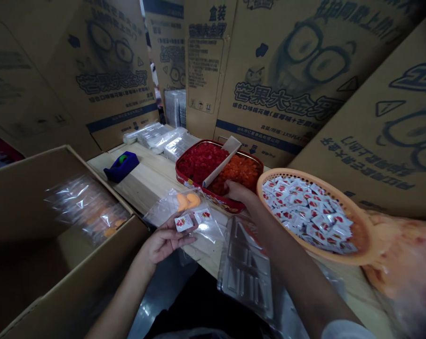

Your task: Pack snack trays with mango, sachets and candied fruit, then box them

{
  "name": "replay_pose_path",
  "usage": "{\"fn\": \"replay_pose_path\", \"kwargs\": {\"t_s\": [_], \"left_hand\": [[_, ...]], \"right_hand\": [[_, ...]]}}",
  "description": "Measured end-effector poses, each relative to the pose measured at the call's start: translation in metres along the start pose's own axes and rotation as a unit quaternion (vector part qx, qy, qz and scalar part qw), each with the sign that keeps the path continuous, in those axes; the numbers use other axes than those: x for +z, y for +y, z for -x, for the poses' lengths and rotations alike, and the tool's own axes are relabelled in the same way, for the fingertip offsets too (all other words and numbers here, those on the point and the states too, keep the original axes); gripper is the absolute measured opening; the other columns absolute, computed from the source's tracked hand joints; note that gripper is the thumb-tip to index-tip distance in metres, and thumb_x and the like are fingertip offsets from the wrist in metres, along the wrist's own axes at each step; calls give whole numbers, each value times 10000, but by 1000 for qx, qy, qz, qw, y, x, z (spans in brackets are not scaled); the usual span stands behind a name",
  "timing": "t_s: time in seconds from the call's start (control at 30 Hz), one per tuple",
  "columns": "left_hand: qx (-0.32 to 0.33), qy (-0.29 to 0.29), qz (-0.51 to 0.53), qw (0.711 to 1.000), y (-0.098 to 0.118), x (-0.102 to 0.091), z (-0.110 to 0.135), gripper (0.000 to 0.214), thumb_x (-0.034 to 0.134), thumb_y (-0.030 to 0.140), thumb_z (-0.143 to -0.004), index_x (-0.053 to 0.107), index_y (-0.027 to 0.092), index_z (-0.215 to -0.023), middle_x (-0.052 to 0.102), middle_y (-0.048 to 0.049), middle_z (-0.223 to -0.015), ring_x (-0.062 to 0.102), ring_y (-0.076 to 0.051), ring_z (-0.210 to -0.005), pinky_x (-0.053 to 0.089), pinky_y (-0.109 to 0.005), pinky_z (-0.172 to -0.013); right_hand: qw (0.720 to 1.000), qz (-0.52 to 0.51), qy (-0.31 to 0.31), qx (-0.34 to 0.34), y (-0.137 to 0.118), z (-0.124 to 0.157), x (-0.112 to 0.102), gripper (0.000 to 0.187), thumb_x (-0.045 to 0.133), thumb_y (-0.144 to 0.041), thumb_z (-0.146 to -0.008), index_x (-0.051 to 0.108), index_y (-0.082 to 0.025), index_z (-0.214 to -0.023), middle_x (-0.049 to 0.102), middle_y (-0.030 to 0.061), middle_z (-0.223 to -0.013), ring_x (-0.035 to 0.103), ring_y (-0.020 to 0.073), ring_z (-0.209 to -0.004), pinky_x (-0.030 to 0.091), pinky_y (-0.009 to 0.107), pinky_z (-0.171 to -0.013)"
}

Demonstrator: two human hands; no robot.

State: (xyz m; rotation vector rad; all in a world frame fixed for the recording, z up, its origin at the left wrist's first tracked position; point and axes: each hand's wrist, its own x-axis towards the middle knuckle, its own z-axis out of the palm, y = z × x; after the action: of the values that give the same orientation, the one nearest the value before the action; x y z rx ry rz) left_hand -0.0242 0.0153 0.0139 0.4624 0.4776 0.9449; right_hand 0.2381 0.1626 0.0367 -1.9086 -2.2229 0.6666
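My left hand [165,240] pinches a small white sachet with red print [183,222] between its fingers. A second such sachet [203,216] lies just beyond it, against a transparent plastic bag [170,205] holding orange pieces [187,201]. My right hand [237,190] rests at the near edge of a red metal tray [189,176], its fingertips at the orange candy pieces [243,172]. Its fingers hide whatever they may hold. Red candy pieces [198,161] fill the other side, behind a cardboard divider [221,162].
An orange basket [297,245] full of sachets sits right of my right arm. A transparent blister tray [244,268] lies below it. At left stands an open carton [57,197] holding filled bags. A blue tape dispenser [121,167], plastic packs [156,139] and printed cartons [286,80] surround the wooden table [142,181].
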Motion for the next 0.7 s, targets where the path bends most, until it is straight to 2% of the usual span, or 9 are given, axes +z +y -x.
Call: {"fn": "replay_pose_path", "kwargs": {"t_s": [0.13, 0.27, 0.33, 0.4, 0.47, 0.53, 0.6, 0.7], "left_hand": [[13, 20, 0, 1000, 1, -2, -2, 816, 491, -66, -679, 264, 316, -1363, 571, -69, -1213, 496, -271, -1144, 339, -497, -976], [11, 35, 0, 999, 3, -2, -6, 769, 507, -51, -692, 301, 289, -1350, 554, -84, -1233, 458, -270, -1183, 309, -484, -1004], [13, 39, 1, 999, 3, -2, -8, 751, 514, -47, -687, 320, 266, -1341, 560, -93, -1221, 459, -273, -1181, 308, -478, -1007], [18, 45, 1, 999, 3, -3, -10, 739, 512, -51, -678, 338, 249, -1330, 578, -96, -1193, 480, -272, -1161, 314, -479, -1003], [26, 44, 3, 999, 2, -3, -12, 727, 500, -58, -672, 357, 245, -1317, 591, -88, -1172, 500, -268, -1140, 315, -492, -1000], [36, 34, 8, 999, 2, -4, -14, 724, 487, -70, -665, 373, 252, -1304, 599, -73, -1160, 514, -263, -1124, 311, -515, -997], [43, 25, 9, 999, 2, -5, -16, 728, 484, -79, -659, 384, 259, -1296, 612, -62, -1138, 532, -259, -1102, 315, -531, -991], [47, 30, -2, 998, 1, -5, -17, 735, 504, -83, -650, 395, 257, -1291, 644, -55, -1070, 582, -246, -1026, 349, -516, -971]], "right_hand": [[998, -62, 20, 0, 8, 2, 2, 62, 599, -133, -633, 612, -149, -691, 618, -3, -642, 526, 102, -582, 381, 199, -553], [990, -119, 79, 12, 13, 9, -3, 96, 514, -132, -663, 595, -153, -711, 597, -10, -646, 525, 101, -591, 394, 201, -561], [984, -142, 105, 19, 8, 16, -9, 117, 482, -163, -687, 582, -157, -746, 580, -17, -632, 517, 100, -566, 403, 206, -552], [972, -210, 107, 9, -3, 28, -17, 117, 486, -209, -693, 566, -162, -765, 558, -28, -606, 496, 95, -525, 403, 208, -528], [947, -316, 60, -25, -21, 46, -23, 122, 536, -255, -671, 555, -167, -752, 545, -37, -594, 468, 87, -496, 386, 204, -497], [917, -391, -30, -73, -44, 67, -24, 145, 587, -275, -643, 556, -168, -736, 547, -38, -606, 453, 79, -495, 363, 196, -485], [901, -401, -117, -120, -66, 86, -20, 130, 604, -260, -644, 566, -165, -723, 547, -38, -615, 459, 78, -524, 358, 193, -502], [894, -368, -182, -182, -90, 103, -5, 42, 585, -197, -667, 574, -161, -687, 538, -39, -614, 474, 87, -583, 365, 195, -545]]}}
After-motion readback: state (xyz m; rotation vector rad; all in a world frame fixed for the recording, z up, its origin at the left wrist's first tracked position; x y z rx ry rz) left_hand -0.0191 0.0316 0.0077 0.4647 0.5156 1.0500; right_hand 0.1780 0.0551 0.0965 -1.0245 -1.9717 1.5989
